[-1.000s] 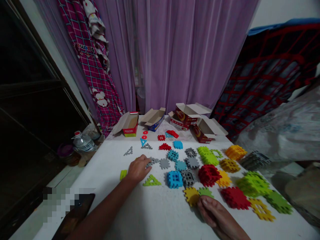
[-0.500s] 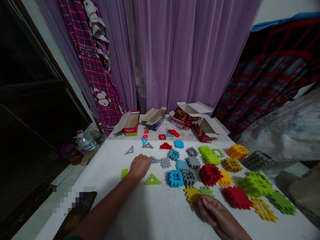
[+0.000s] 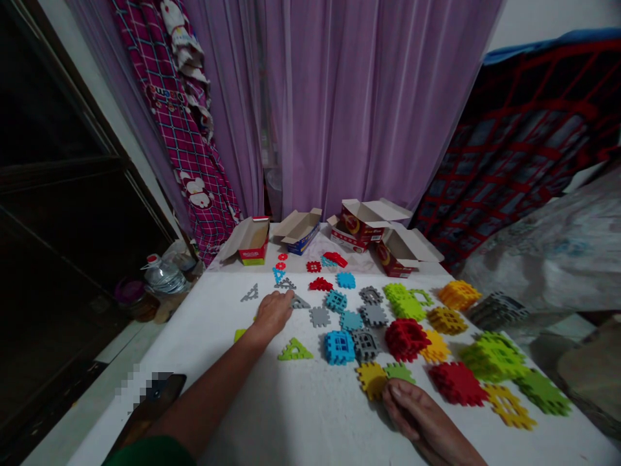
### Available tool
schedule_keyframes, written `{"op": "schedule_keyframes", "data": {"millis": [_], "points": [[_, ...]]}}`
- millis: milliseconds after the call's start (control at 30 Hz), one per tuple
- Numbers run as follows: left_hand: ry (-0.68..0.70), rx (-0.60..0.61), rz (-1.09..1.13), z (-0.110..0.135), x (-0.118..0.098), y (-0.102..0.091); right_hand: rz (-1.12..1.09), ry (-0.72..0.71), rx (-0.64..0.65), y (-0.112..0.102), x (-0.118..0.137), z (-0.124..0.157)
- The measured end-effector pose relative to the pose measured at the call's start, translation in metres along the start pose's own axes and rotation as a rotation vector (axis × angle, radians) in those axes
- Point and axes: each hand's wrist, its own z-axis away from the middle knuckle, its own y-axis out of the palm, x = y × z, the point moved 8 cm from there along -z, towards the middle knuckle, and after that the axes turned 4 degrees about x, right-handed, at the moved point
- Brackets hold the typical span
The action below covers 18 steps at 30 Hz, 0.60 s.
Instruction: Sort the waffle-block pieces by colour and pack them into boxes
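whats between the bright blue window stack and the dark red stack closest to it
In the head view, a dark gray stack of toothed window pieces sits between the bright blue stack and the dark red stack.

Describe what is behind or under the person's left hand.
A gray triangular piece shows beyond the left hand, and part of a lime-green piece peeks out beside the wrist. Whatever lies directly beneath the palm is covered.

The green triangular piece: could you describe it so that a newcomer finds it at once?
On the white table, find the left hand. The green triangular piece lies to its right, closer to the viewer. Its colour separates it from the grey triangles farther back, and its shape from the square blue stack on its right.
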Motion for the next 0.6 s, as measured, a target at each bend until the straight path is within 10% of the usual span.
{"op": "schedule_keyframes", "data": {"millis": [300,600], "points": [[-0.006,-0.049,0.086,0.005,0.014,-0.008,-0.003,-0.016,-0.073,-0.008,-0.007,0.0],[-0.334,-0.055,0.136,0.024,0.142,-0.004,-0.012,0.028,-0.09,-0.011,-0.009,0.0]]}}
